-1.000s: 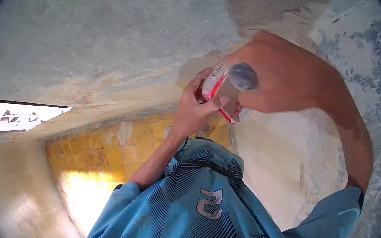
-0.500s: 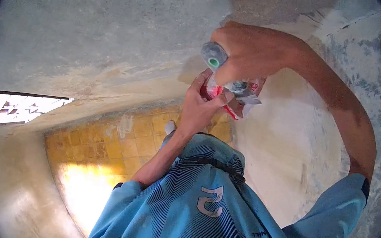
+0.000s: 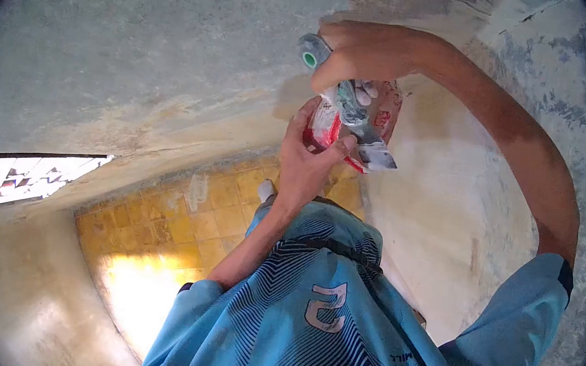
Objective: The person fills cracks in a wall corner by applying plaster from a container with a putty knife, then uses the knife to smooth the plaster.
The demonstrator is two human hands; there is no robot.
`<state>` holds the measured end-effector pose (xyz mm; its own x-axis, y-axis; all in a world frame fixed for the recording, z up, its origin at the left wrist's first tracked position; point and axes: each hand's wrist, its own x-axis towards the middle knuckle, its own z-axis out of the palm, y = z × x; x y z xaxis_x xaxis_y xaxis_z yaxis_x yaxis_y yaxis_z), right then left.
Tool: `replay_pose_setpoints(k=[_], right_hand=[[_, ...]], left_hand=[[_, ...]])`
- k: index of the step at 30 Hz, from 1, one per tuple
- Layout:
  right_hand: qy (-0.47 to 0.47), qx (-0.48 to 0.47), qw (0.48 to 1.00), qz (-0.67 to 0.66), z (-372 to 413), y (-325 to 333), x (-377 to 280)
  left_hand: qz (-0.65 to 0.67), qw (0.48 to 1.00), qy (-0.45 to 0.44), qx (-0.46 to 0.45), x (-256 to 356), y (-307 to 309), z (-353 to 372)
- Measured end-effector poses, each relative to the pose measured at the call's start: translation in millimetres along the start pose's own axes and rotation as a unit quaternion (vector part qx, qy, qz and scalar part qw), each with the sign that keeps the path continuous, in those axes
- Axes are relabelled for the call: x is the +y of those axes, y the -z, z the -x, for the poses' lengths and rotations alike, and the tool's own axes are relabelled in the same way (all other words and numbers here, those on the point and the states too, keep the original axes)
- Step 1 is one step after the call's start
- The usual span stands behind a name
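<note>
A red container (image 3: 388,114) with pale putty-like stuff on it is held in my left hand (image 3: 308,159), whose fingers and thumb grip its near side. My right hand (image 3: 363,56) is closed round the handle of a scraper; the grey handle end (image 3: 310,55) with a green hole sticks out to the left of the fist. The scraper's smeared blade (image 3: 377,154) reaches over the container and past its near edge, close to my left thumb. Whitish-grey material covers the part of the tool between fist and blade.
A grey plastered wall (image 3: 164,43) spans the top, with a darker patch near the upper middle. Yellow floor tiles (image 3: 208,216) lie below, sunlit in part. At the left is a grille opening (image 3: 15,178). A blotchy wall (image 3: 566,107) stands at the right.
My right hand has moved up and left with the scraper, and more of the tool and container shows. My left hand has barely moved.
</note>
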<state>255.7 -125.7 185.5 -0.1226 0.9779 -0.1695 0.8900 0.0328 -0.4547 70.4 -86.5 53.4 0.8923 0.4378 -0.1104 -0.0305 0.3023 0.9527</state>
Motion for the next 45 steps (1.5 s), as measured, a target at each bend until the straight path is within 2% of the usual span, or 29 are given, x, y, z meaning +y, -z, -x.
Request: replay_pose_setpoints(k=[1,3,4,6,8,17,20,23,29,32,33,35,38,41,44,45], right_hand=[[0.034,0.006,0.999,0.010,2,-1,2],[0.041,0.010,0.999,-0.010,6,-3,8],[0.013,0.009,0.999,-0.040,8,-5,11],[-0.100,0.016,0.979,-0.176,16,-4,12],[-0.261,0.030,0.887,-0.380,25,1,7],[-0.253,0.208,0.771,-0.546,78,-33,39],[-0.229,0.253,0.728,-0.594,100,-43,44],[-0.262,0.257,0.690,-0.624,113,-51,48],[-0.241,0.347,0.561,-0.712,144,-87,62],[-0.202,0.419,0.471,-0.750,154,-98,48],[-0.187,0.438,0.441,-0.760,157,-103,44],[-0.153,0.482,0.380,-0.774,167,-115,37],[-0.032,0.563,0.284,-0.775,178,-140,21],[0.054,0.680,0.244,-0.690,180,-162,8],[0.079,0.818,0.216,-0.527,162,-164,2],[0.071,0.854,0.230,-0.461,156,-164,10]], left_hand=[[0.001,1.000,-0.004,0.001,0,0,0],[0.007,1.000,-0.013,0.003,1,-1,2],[0.011,1.000,-0.017,0.002,3,-2,4],[0.019,0.999,-0.027,0.004,5,-6,7],[0.022,0.999,-0.035,0.014,7,-8,10],[0.001,0.998,-0.055,0.031,2,-14,13],[0.023,0.998,-0.050,0.031,-1,-15,11],[0.020,0.998,-0.024,0.048,8,-19,12],[0.039,0.996,0.003,0.076,0,-14,8],[0.004,0.997,0.009,0.075,-1,-5,7],[0.032,0.996,0.025,0.080,0,-1,6],[0.087,0.991,0.059,0.078,0,7,2],[0.117,0.986,0.098,0.068,-11,21,-2],[0.115,0.984,0.123,0.066,-16,32,-3],[0.140,0.980,0.113,0.081,-13,32,1],[0.155,0.978,0.106,0.086,-12,32,3]])
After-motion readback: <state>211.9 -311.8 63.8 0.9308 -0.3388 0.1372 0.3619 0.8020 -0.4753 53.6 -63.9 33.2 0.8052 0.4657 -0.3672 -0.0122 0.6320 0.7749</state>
